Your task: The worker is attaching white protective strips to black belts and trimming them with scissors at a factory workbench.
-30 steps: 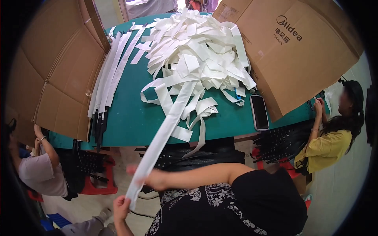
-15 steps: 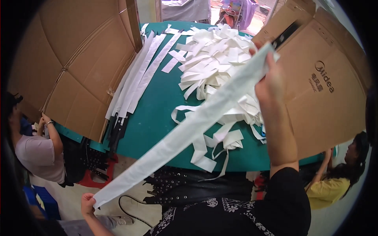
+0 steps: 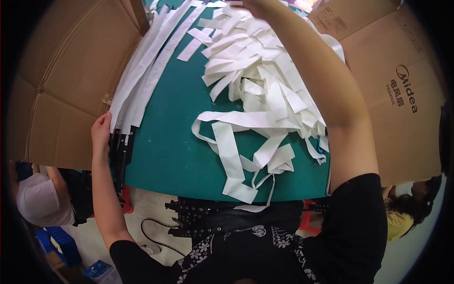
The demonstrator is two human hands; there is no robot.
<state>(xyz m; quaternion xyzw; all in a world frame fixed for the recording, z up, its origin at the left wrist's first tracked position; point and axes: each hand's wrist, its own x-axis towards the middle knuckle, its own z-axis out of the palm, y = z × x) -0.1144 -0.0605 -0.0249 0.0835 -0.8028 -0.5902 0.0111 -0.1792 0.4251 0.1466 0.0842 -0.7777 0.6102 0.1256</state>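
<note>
White strip (image 3: 142,71), one: lies at ten o'clock, along the row of like strips (image 3: 161,75) on the green surface (image 3: 163,156).

Handling, as I judge it: draw the strip lightly taut from end to end, set its edge parallel with its neighbours, bring the near end level with theirs, and smooth the length flat before letting go, without dragging the row askew.

My left hand (image 3: 100,131), at nine o'clock: fingers narrowed on the strip's near end, at the row's left edge.

My right hand (image 3: 250,5), at twelve o'clock: cut by the upper rim; whether it grips anything there I cannot tell.

Appearance of the strip: matt, cloth-like, narrow for its length, slightly rippled, running up toward eleven o'clock.

Black ends (image 3: 124,154), several, with small metal fittings: showing below the row, at nine o'clock.

Heap of white bands (image 3: 250,52): twelve to one o'clock, tangled, apart from the row.

Cardboard panel (image 3: 61,109): nine to ten o'clock, just beside the row's left side.
</note>
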